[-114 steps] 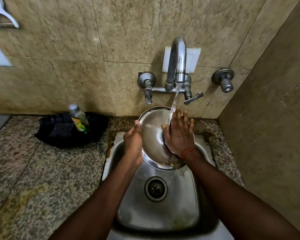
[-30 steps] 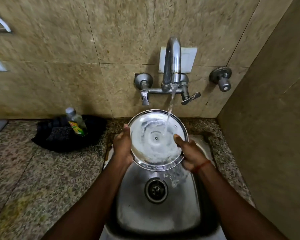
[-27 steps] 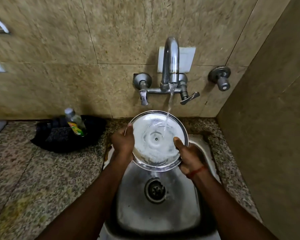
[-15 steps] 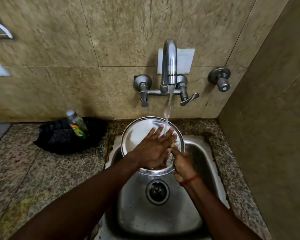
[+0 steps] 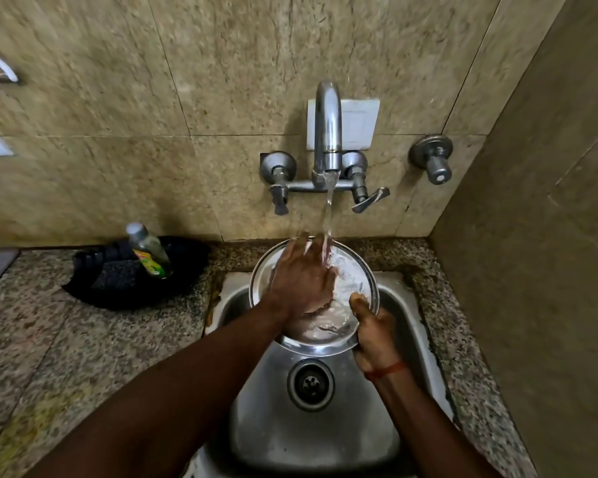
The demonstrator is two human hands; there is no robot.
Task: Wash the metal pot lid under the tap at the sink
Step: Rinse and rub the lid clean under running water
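The round metal pot lid (image 5: 353, 281) is held tilted over the steel sink (image 5: 311, 426), under the wall tap (image 5: 327, 132). Water runs from the spout onto the lid's upper part. My right hand (image 5: 373, 334) grips the lid's lower right rim, thumb on the inside face. My left hand (image 5: 302, 279) lies flat on the lid's inner face, fingers spread and blurred beneath the stream. It covers much of the lid's left half.
A speckled granite counter (image 5: 83, 346) surrounds the sink. On it at the left sits a black tray (image 5: 125, 291) with a scrub pad and a small bottle of dish liquid (image 5: 149, 251). A side wall stands close on the right, with a second valve (image 5: 432, 160) on the back wall.
A second ago both hands held the lid by its rims. My left hand let go of the rim, moved onto the lid's face and has slid up toward the stream.
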